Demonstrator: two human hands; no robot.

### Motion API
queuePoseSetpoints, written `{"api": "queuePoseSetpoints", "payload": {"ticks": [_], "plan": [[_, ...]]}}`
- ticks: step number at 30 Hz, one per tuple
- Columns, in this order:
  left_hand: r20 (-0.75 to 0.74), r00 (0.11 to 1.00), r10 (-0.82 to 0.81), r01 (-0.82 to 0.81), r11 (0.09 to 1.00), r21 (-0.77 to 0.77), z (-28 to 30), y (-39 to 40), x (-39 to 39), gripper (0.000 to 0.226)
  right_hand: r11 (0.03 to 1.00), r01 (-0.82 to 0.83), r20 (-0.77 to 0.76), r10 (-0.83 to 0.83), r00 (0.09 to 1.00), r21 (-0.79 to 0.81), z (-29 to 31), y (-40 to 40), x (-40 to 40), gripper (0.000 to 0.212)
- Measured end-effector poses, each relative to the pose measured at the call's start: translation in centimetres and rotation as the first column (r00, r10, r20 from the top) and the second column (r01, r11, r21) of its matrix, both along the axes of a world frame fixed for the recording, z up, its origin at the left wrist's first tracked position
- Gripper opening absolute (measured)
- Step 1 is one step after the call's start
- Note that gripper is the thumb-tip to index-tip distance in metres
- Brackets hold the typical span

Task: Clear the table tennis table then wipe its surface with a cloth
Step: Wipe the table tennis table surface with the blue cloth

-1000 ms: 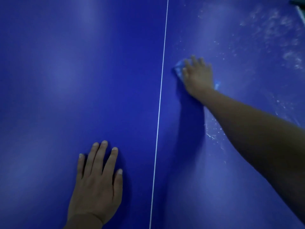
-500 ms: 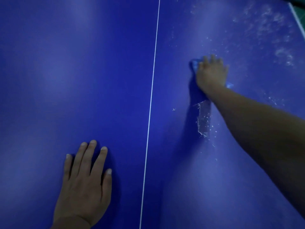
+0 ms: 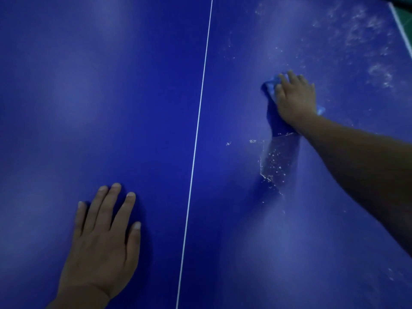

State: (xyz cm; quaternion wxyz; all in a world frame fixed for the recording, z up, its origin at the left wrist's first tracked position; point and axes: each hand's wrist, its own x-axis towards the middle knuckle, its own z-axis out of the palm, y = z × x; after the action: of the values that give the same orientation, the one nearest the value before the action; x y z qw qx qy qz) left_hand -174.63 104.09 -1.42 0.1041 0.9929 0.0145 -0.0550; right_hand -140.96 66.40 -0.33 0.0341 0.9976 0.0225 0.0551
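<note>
Blue all over: the table tennis table (image 3: 111,97) fills the view, split by a thin white centre line (image 3: 198,121) running top to bottom. Left hand (image 3: 100,244) lies flat on the surface left of that line, palm down, fingers straight and slightly spread, holding nothing. Right arm stretches out across the far side, and the right hand (image 3: 296,100) presses down on a light blue cloth (image 3: 272,85), fingers lying over the top of it; whether they curl into the fabric cannot be told. Cloth peeks out at the fingertips and again by the wrist. White dusty residue (image 3: 273,161) sits in a patch just below that hand, with more white smears (image 3: 365,36) near the table's white edge line (image 3: 401,27) at top right.
</note>
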Motion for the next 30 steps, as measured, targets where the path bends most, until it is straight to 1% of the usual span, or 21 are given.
{"api": "queuePoseSetpoints", "payload": {"ticks": [1, 3, 5, 6, 7, 10, 12, 13, 15, 17, 18, 19, 20, 21, 22, 23, 24, 25, 26, 28, 30], "plan": [[0.005, 1.000, -0.004, 0.004, 1.000, -0.003, 0.0, 0.0, 0.0, 0.061, 1.000, -0.024, 0.005, 0.024, 1.000, 0.007, -0.1, 0.1, -0.6, 0.047], [0.013, 1.000, -0.005, 0.005, 1.000, -0.002, -0.1, 0.0, -0.1, 0.061, 0.980, -0.194, -0.030, 0.195, 0.980, 0.042, -0.5, 1.7, -2.9, 0.053], [0.012, 1.000, -0.002, 0.002, 1.000, -0.006, -0.1, -0.1, -0.1, 0.061, 0.887, -0.454, -0.074, 0.459, 0.885, 0.079, -0.8, 3.0, -5.4, 0.057], [0.011, 1.000, 0.001, -0.001, 1.000, -0.007, 0.0, -0.1, 0.0, 0.061, 0.841, -0.535, -0.075, 0.540, 0.838, 0.080, -0.8, 3.1, -5.8, 0.055], [0.007, 1.000, 0.001, -0.001, 1.000, -0.005, 0.0, -0.1, 0.0, 0.061, 0.827, -0.557, -0.061, 0.561, 0.825, 0.080, -0.7, 3.1, -5.3, 0.052], [0.000, 1.000, 0.004, -0.004, 1.000, -0.009, 0.1, -0.1, -0.1, 0.061, 0.915, -0.399, -0.037, 0.401, 0.915, 0.052, 0.5, 4.6, -2.4, 0.045], [-0.004, 1.000, 0.004, -0.004, 1.000, -0.008, 0.1, -0.1, -0.1, 0.061, 0.880, -0.472, -0.012, 0.473, 0.881, 0.046, 1.0, 7.0, -3.9, 0.041], [-0.003, 1.000, 0.005, -0.005, 1.000, -0.013, 0.1, -0.1, -0.1, 0.061, 0.806, -0.590, 0.031, 0.589, 0.808, 0.050, 0.7, 7.9, -6.1, 0.040], [0.001, 1.000, 0.004, -0.004, 1.000, -0.017, 0.1, -0.1, -0.1, 0.061, 0.566, -0.819, 0.020, 0.822, 0.570, 0.091, -0.3, 8.5, -12.3, 0.040], [0.009, 1.000, 0.002, -0.001, 1.000, -0.011, 0.0, -0.1, -0.1, 0.060, 0.391, -0.905, -0.116, 0.919, 0.376, 0.170, -0.4, 7.6, -15.4, 0.043], [0.009, 1.000, 0.000, 0.000, 1.000, -0.008, 0.0, -0.1, -0.1, 0.060, 0.358, -0.915, -0.157, 0.930, 0.332, 0.188, 0.2, 7.1, -14.4, 0.046], [0.008, 1.000, 0.000, 0.000, 1.000, -0.008, 0.0, -0.1, -0.1, 0.060, 0.376, -0.915, -0.144, 0.923, 0.356, 0.148, 0.5, 6.7, -12.1, 0.049], [0.008, 1.000, 0.000, 0.000, 1.000, -0.007, 0.0, 0.0, -0.1, 0.060, 0.474, -0.872, -0.106, 0.880, 0.463, 0.126, 0.7, 6.5, -9.3, 0.052], [0.011, 1.000, -0.002, 0.002, 1.000, -0.005, -0.1, 0.0, -0.1, 0.060, 0.619, -0.776, -0.073, 0.785, 0.615, 0.120, 1.3, 6.1, -6.2, 0.053], [0.017, 1.000, -0.003, 0.003, 1.000, -0.004, -0.1, 0.0, -0.2, 0.060, 0.751, -0.655, -0.049, 0.660, 0.750, 0.085, 1.8, 5.5, -3.2, 0.052], [0.024, 1.000, -0.001, 0.002, 1.000, -0.007, -0.1, 0.0, -0.2, 0.060, 0.845, -0.531, -0.057, 0.534, 0.844, 0.053, 2.0, 4.7, -0.8, 0.050], [0.033, 0.999, -0.001, 0.001, 1.000, -0.009, -0.1, -0.1, -0.1, 0.059, 0.905, -0.423, -0.068, 0.425, 0.903, 0.045, 1.6, 4.3, 0.1, 0.048], [0.036, 0.999, -0.003, 0.004, 1.000, -0.008, -0.1, -0.1, -0.1, 0.059, 0.923, -0.382, -0.071, 0.384, 0.921, 0.036, 1.3, 4.5, -0.3, 0.046], [0.034, 0.999, -0.006, 0.006, 1.000, -0.004, -0.1, 0.0, -0.1, 0.059, 0.910, -0.413, -0.088, 0.413, 0.906, 0.019, 1.0, 4.8, -1.9, 0.047], [0.026, 1.000, -0.009, 0.009, 1.000, 0.007, -0.2, 0.1, -0.1, 0.059, 0.790, -0.613, -0.080, 0.613, 0.786, 0.027, 0.5, 5.0, -7.6, 0.048], [0.018, 1.000, -0.006, 0.006, 1.000, 0.011, -0.3, 0.1, -0.2, 0.061, 0.557, -0.827, -0.109, 0.829, 0.549, 0.071, -0.6, 3.9, -14.6, 0.044]]}}
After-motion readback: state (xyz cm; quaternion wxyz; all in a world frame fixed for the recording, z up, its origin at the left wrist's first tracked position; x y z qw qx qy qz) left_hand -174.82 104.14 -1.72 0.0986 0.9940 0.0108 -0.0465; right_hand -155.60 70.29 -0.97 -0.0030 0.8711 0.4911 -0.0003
